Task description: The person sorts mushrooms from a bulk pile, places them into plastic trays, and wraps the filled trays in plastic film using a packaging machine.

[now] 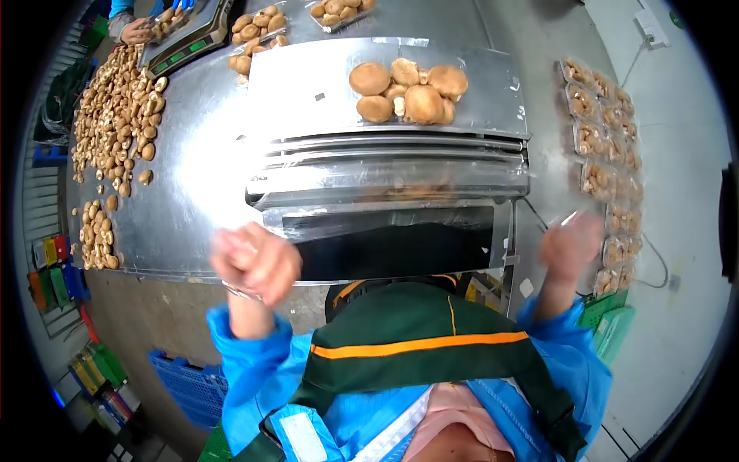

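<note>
My left hand (258, 262) is raised over the front left corner of a metal wrapping machine (292, 173), its fingers curled together; whatever they grip cannot be made out. Off the machine's front right corner, my right hand (571, 242) is smeared by motion, with a small shiny glint at its fingertips. Between the hands lies a black plate (400, 250), its upper part under a greyish sheen that looks like clear film. Beyond the rollers, several large brown mushrooms (423, 104) sit close together on the machine's metal top, apart from both hands.
Loose mushrooms (119, 115) are heaped on the left of the metal table (188, 169). Packed mushroom trays (593, 138) stand in rows at right; more trays (258, 25) lie at the back. A co-worker's hand (137, 31) is beside a scale (188, 50). Blue crate (188, 385) below.
</note>
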A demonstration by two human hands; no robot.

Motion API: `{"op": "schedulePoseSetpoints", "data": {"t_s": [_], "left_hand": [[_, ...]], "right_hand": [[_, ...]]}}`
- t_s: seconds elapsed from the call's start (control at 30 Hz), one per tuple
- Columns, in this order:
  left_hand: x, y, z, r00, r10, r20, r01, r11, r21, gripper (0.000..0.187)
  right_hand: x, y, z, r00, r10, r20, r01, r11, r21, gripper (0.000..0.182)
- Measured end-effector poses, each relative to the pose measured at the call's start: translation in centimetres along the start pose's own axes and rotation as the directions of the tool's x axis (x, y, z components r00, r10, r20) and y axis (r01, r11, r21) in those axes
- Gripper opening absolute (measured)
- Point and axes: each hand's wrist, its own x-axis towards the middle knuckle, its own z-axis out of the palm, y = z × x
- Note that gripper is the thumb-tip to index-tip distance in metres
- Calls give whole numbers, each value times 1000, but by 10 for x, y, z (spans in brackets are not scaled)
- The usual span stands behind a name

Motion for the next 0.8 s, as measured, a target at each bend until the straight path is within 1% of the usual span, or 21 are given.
{"op": "schedulePoseSetpoints", "data": {"t_s": [0.03,0.07,0.1,0.13,0.17,0.2,0.23,0.27,0.3,0.33,0.37,0.43,0.47,0.5,0.53,0.6,0.63,0.73,0.77,0.8], "left_hand": [[25,10,11,990,134,52,-137,989,63,25],[68,29,26,975,221,28,-223,964,144,25],[113,44,20,958,288,12,-283,932,228,33],[158,60,14,936,353,-4,-335,889,312,41],[196,73,-27,920,388,52,-355,772,527,40],[224,81,-66,900,418,124,-377,602,704,40],[235,71,-66,931,363,23,-103,203,974,40],[240,59,-81,938,343,-51,48,15,999,39],[244,48,-96,939,320,-124,189,-180,965,38],[247,41,-123,955,252,-159,188,-94,978,36],[250,41,-123,958,194,-213,219,-10,976,35],[236,40,-116,938,47,-344,332,166,929,34],[228,51,-119,920,-173,-352,386,239,891,34],[221,57,-110,908,-234,-347,401,246,883,38],[213,59,-99,894,-293,-339,414,248,876,45],[199,57,-83,833,-337,-439,539,316,781,53],[192,56,-76,799,-360,-482,594,344,727,57],[171,55,-59,803,-372,-465,586,353,729,62],[161,50,-44,807,-380,-453,578,346,739,61],[147,43,-34,816,-396,-421,562,373,738,62]], "right_hand": [[26,2,30,954,95,283,-233,829,508,10],[55,-4,59,845,124,520,-510,477,715,13],[87,-17,84,772,111,625,-632,226,741,21],[129,-39,102,777,78,624,-527,-461,714,22],[171,-62,119,782,44,622,-199,-927,317,23],[190,-109,147,822,-19,570,-94,-990,103,24],[202,-148,164,868,-68,493,-8,-992,-122,25],[198,-173,160,868,-120,481,-412,-715,565,26],[195,-193,154,837,-355,416,-546,-498,674,28],[199,-197,148,689,-644,331,-595,-244,766,32],[191,-198,142,710,-624,327,-628,-350,695,33],[187,-167,131,623,-750,222,-711,-424,562,33],[184,-152,128,586,-795,160,-747,-452,487,33],[177,-143,124,590,-793,152,-761,-483,434,37],[172,-134,118,532,-827,184,-822,-452,346,39],[161,-118,102,406,-886,225,-912,-378,159,44],[154,-121,91,430,-863,266,-895,-446,2,51],[142,-100,88,385,-913,133,-897,-404,-179,52],[133,-87,77,417,-897,147,-890,-436,-130,57],[122,-69,62,437,-885,162,-887,-454,-83,54]]}}
